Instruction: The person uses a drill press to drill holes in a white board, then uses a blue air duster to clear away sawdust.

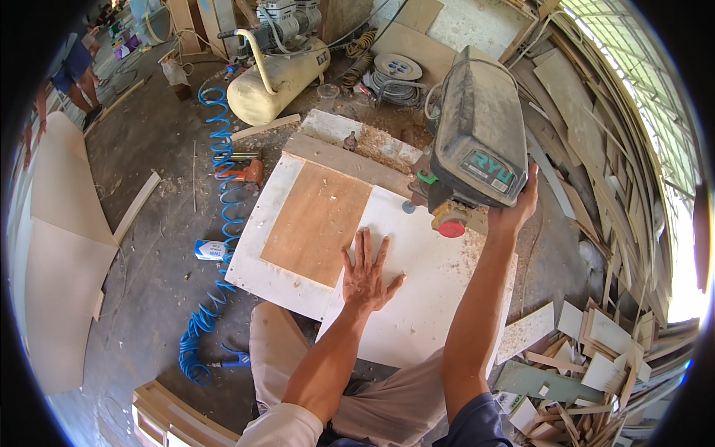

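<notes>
A bench drill press [480, 123] with a dusty dark housing stands ahead to the right, a red button and a yellow switch box at its front. My right hand [515, 207] reaches up to the housing's lower right side and curls round it there; most of its fingers are hidden, and so is any lever under them. Below the drill head lies a white panel [417, 298], sprinkled with wood shavings. Fingers spread, my left hand [365, 277] presses flat on this panel. Just left of that hand is a brown wood rectangle [316, 223], bordered by white board.
A coiled blue air hose [223, 194] with a blow gun [237, 357] runs along the left, past an orange tool [249, 173] and a small box [212, 250]. A cream compressor [279, 80] and cable reel [398, 68] stand behind. Wood offcuts [588, 365] crowd the right.
</notes>
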Tool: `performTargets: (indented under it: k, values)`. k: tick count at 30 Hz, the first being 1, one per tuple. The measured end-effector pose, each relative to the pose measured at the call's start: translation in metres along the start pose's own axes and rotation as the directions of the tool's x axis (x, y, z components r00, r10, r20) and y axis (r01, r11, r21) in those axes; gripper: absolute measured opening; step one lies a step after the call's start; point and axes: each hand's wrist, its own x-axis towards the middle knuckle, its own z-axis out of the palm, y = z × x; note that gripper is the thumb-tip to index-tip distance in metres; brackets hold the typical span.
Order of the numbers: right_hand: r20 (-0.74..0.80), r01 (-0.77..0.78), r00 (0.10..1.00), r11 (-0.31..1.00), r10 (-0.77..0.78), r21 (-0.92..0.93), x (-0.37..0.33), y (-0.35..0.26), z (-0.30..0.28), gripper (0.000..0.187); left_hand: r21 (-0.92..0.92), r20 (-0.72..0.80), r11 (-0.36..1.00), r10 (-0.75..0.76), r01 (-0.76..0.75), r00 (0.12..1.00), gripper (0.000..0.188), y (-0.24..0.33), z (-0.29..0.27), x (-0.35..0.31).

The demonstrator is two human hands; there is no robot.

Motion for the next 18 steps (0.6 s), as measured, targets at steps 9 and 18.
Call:
performTargets:
  k: [9,18]
  values:
    - [-0.033,0.013,0.999,0.999,-0.012,0.033,-0.009,-0.001,0.010,0.028,0.000,-0.016,1.000,0.004,-0.004,1.000,0.098,-0.001,0.002,0.000]
    - [-0.032,0.019,0.999,1.000,-0.018,0.024,-0.010,-0.001,0.009,0.030,-0.017,-0.017,1.000,0.004,-0.004,1.000,0.098,-0.001,0.002,0.000]
